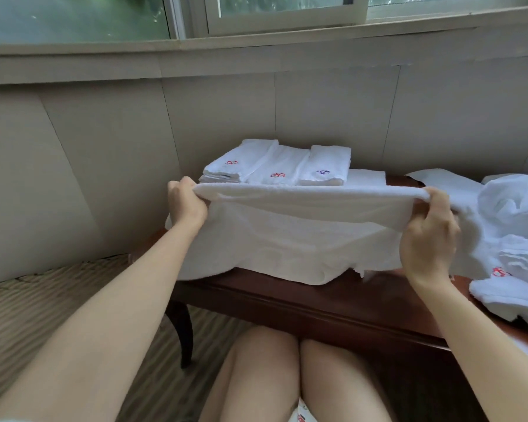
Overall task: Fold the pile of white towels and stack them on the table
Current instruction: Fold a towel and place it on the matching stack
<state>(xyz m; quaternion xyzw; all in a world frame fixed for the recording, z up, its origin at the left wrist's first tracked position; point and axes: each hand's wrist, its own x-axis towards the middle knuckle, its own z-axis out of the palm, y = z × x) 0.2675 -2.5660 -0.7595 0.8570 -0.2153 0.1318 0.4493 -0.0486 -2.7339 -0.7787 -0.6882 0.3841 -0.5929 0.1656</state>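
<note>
The dark wooden worktop [302,303] stands against the wall under a window, and its near edge runs right in front of the person's knees. On it lies the big white towel [287,239] that is being folded now. It looks like the middle of a fold: the top edge is lifted and pulled tight, and the rest hangs down and bunches on the wood, close to the near edge.

The next move, I think, is to bring the held edge down so it meets the other edge evenly. There is only a thin strip of bare wood in front, so the cloth could slip off toward the knees.

On the right sits the pile of unfolded towels [512,239], touching the held one and leaving little room on that side. At the back, the folded towels [275,166] lie in a neat row beside each other, just behind the lifted edge.

The left hand [186,202] grips the top left corner with curled fingers. The right hand [430,236] pinches the top right corner.
</note>
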